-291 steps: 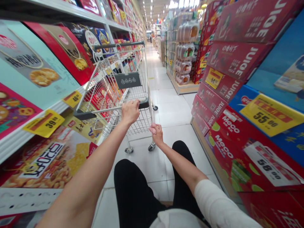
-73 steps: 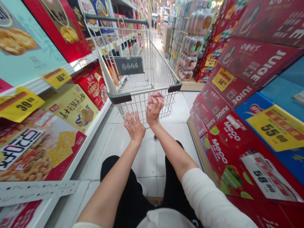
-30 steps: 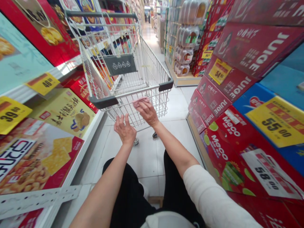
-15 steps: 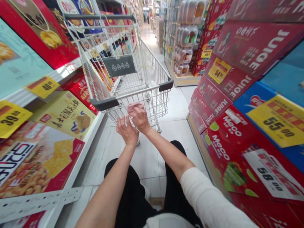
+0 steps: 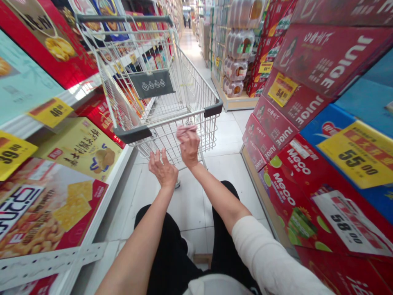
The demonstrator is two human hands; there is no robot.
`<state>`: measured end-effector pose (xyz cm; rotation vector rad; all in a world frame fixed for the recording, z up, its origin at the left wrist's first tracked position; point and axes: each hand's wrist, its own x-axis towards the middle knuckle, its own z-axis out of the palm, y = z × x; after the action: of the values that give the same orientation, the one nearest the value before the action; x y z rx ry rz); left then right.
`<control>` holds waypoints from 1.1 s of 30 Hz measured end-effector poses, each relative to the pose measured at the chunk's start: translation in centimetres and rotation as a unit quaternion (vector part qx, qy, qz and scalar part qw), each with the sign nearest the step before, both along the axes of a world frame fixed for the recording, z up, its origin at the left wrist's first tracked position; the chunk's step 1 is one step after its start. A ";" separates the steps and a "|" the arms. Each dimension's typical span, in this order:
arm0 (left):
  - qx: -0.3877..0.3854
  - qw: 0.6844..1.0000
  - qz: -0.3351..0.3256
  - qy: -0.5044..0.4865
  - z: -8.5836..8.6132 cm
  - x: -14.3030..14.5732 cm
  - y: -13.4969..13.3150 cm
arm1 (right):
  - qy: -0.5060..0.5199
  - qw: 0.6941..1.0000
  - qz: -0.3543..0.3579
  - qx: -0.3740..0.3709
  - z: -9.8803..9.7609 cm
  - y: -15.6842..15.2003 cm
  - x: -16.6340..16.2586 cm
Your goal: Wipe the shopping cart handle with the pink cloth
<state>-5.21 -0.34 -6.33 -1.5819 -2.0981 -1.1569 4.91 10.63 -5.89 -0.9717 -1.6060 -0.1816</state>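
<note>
A metal wire shopping cart (image 5: 196, 119) with grey plastic corners stands in front of me in the aisle. My right hand (image 5: 189, 150) holds a folded pink cloth (image 5: 186, 130) against the wires of the cart's near end. To its left, my left hand (image 5: 164, 170) has its fingers curled at the lower wires of the same end, apparently hooked on them. The fingertips are partly lost among the wires. A grey panel (image 5: 152, 84) with white round logos hangs inside the cart.
Shelves with boxed snacks (image 5: 89, 149) and yellow price tags line the left side. Stacked red drink cartons (image 5: 285, 180) rise close on the right. Bundled plastic jars (image 5: 236, 69) stand farther back on a low platform. Distant people (image 5: 187, 21) are at the aisle's far end.
My right hand has slid right and slightly up along the cart's wires with the pink cloth, away from my left hand. The left hand has shifted slightly left.
</note>
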 end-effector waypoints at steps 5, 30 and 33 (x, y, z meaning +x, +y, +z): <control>-0.001 1.000 -0.010 0.005 -0.1 -0.9 -0.3 | -0.259 0.943 0.188 0.085 0.1 -0.8 -0.2; -0.025 0.999 -0.016 0.017 0.2 -1.6 0.0 | -0.059 0.996 -0.019 0.060 0.4 2.1 7.0; -0.023 0.999 -0.021 0.016 0.2 -1.7 0.1 | 0.062 0.991 -0.103 0.055 1.4 4.0 9.4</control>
<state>-6.86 -0.25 -6.13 -1.6612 -2.0950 -1.0963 14.36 14.63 -4.51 -1.0426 -1.3678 -0.3425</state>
